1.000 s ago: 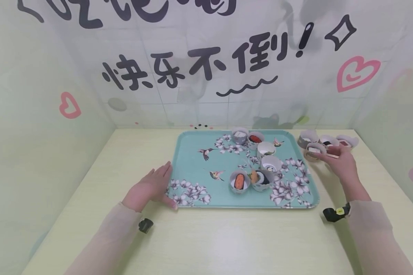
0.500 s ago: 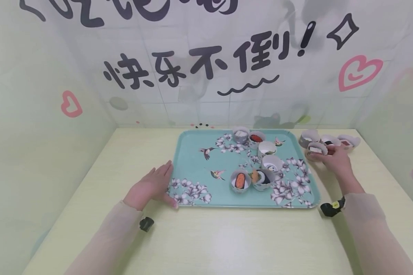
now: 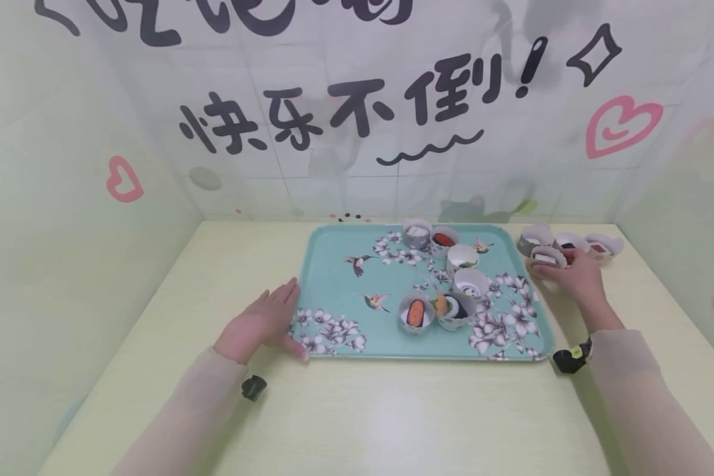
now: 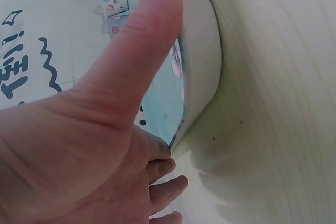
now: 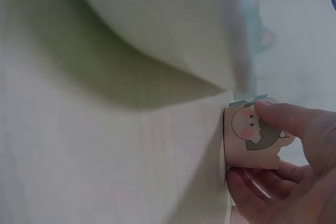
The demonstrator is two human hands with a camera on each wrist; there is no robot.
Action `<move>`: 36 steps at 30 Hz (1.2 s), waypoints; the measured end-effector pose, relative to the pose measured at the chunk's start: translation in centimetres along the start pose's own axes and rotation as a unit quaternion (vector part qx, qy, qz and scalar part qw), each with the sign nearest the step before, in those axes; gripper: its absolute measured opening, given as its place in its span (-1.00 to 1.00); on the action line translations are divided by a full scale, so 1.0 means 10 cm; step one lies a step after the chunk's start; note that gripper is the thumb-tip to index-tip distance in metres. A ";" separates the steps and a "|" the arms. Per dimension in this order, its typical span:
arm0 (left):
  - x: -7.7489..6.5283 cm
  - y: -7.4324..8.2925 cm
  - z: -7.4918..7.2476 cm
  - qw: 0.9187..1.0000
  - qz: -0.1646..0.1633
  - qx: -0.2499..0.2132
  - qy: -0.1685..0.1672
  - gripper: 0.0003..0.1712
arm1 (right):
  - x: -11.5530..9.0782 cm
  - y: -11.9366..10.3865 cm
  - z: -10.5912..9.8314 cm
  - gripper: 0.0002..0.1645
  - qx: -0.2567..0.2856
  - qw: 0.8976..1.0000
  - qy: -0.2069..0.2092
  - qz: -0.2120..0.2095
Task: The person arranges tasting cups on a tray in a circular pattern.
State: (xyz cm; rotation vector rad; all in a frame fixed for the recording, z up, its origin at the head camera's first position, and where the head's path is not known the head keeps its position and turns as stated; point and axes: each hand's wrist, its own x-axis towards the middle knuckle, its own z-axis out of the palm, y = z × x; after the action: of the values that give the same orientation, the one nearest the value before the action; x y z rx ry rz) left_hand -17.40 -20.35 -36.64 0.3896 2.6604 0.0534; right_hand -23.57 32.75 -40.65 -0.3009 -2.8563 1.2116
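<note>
My right hand [image 3: 582, 279] holds a small paper cup [image 5: 252, 140] by its side, just right of the tray. A cartoon face is printed on the cup; a white-topped piece sits inside it in the head view. In the right wrist view the thumb lies at the rim, and the other fingers curl along the opposite side. The cup's base is at the tabletop. With fingers extended, my left hand [image 3: 260, 322] rests along the left edge of a blue floral tray [image 3: 333, 264], its thumb by the near left corner.
Several paper cups stand on the tray's right half, among them one with an orange-topped sushi piece [image 3: 415, 313] and one with a red-topped piece [image 3: 443, 240]. More cups [image 3: 602, 246] cluster beyond the right hand. A printed wall sheet [image 3: 357, 165] rises behind the table.
My right hand and forearm have shifted slightly left, closing in around the cup, which stays nearly in place. The left hand and the tray remain as they were.
</note>
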 end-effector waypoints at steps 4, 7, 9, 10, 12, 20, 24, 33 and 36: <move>0.00 0.01 0.00 1.000 0.000 0.000 -0.003 0.61 | 0.00 0.00 0.00 -0.02 -0.016 1.000 0.003 0.002; 0.01 0.01 0.00 1.000 -0.001 -0.001 -0.003 0.61 | 0.00 0.02 0.00 0.00 -0.020 1.000 0.004 0.007; 0.01 0.00 0.01 1.000 -0.004 -0.004 -0.004 0.61 | 0.00 0.03 0.00 0.00 -0.019 1.000 0.005 0.009; 0.01 0.01 0.01 1.000 -0.005 -0.005 -0.003 0.61 | 0.00 0.03 0.00 0.00 -0.019 1.000 0.005 0.011; 0.01 0.00 0.01 1.000 -0.006 -0.006 -0.002 0.61 | 0.00 0.04 0.00 -0.02 -0.018 1.000 0.005 0.012; 0.01 0.01 0.01 1.000 -0.008 -0.004 -0.002 0.61 | -0.06 0.06 -0.04 -0.06 -0.016 1.000 0.014 0.010; 0.01 0.01 0.01 1.000 -0.008 -0.007 -0.002 0.61 | -0.09 0.05 -0.07 -0.05 -0.022 1.000 0.019 0.005; 0.01 0.00 0.01 1.000 -0.005 -0.006 -0.001 0.61 | -0.15 -0.03 -0.13 -0.10 -0.025 0.999 0.025 -0.016; 0.00 0.00 0.01 1.000 -0.004 -0.006 0.000 0.61 | -0.17 -0.08 -0.14 -0.10 -0.023 0.999 0.028 -0.028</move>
State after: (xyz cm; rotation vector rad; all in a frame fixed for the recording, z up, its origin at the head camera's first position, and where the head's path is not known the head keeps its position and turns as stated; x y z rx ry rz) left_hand -17.36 -20.33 -36.73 0.3757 2.6596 0.0663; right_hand -21.86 32.88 -39.06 -0.2515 -2.8275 1.1103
